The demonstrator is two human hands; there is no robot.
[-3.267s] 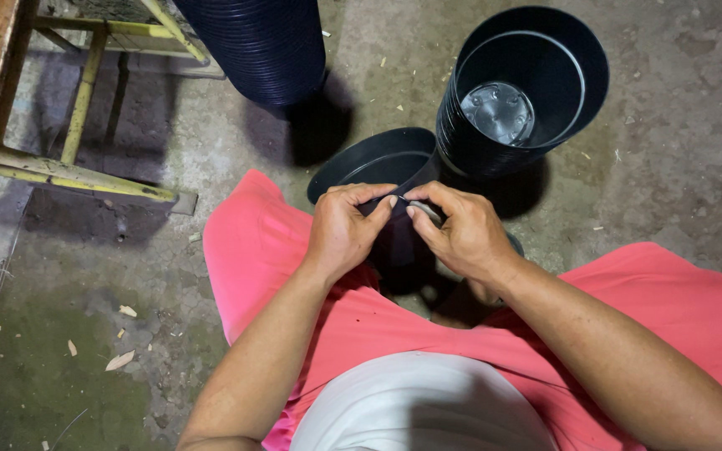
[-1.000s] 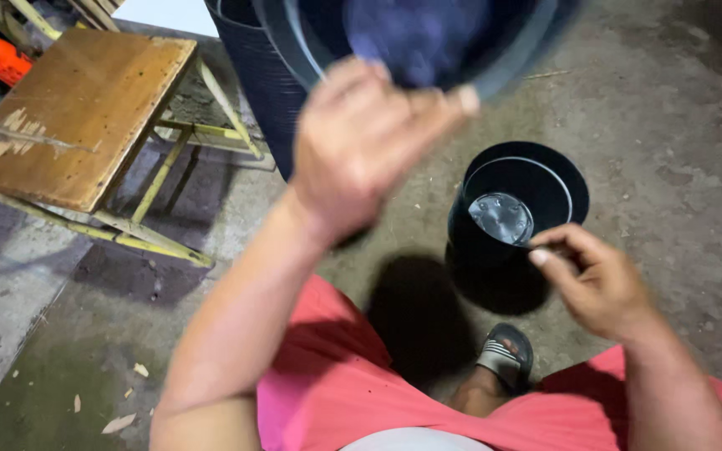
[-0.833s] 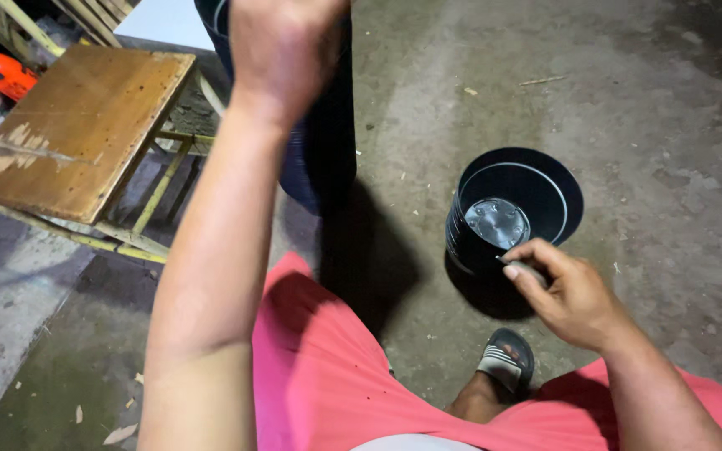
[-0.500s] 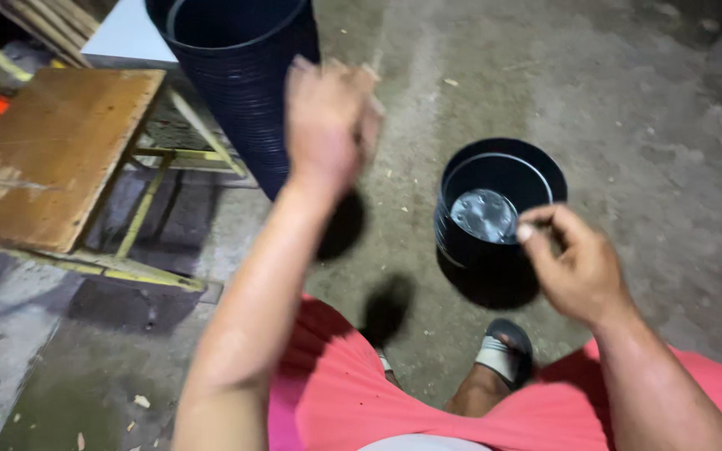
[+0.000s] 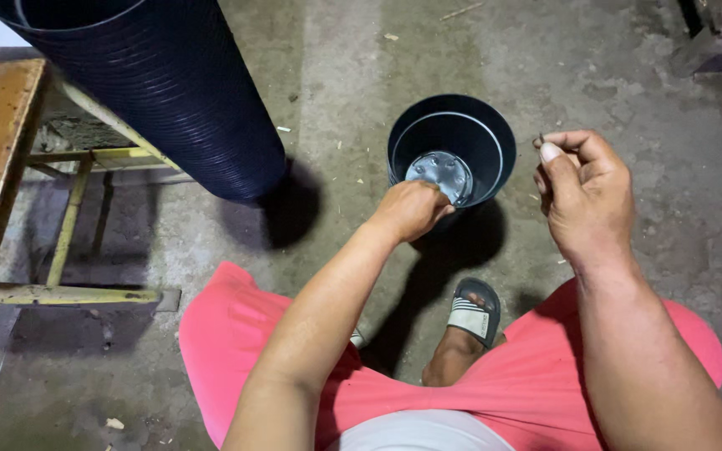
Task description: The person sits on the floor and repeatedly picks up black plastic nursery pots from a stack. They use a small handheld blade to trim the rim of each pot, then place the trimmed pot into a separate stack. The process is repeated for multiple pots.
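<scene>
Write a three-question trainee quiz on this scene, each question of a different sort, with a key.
1. True or false: the left hand rests at the near rim of the black pot on the floor.
2. Multiple choice: the tall stack of dark pots stands
A. left of the single black pot
B. on the person's lap
C. right of the right hand
3. Fill in: the right hand pinches something small between thumb and ____, clear of the pot.

Key
1. True
2. A
3. forefinger; what it pinches is too small to identify.
</scene>
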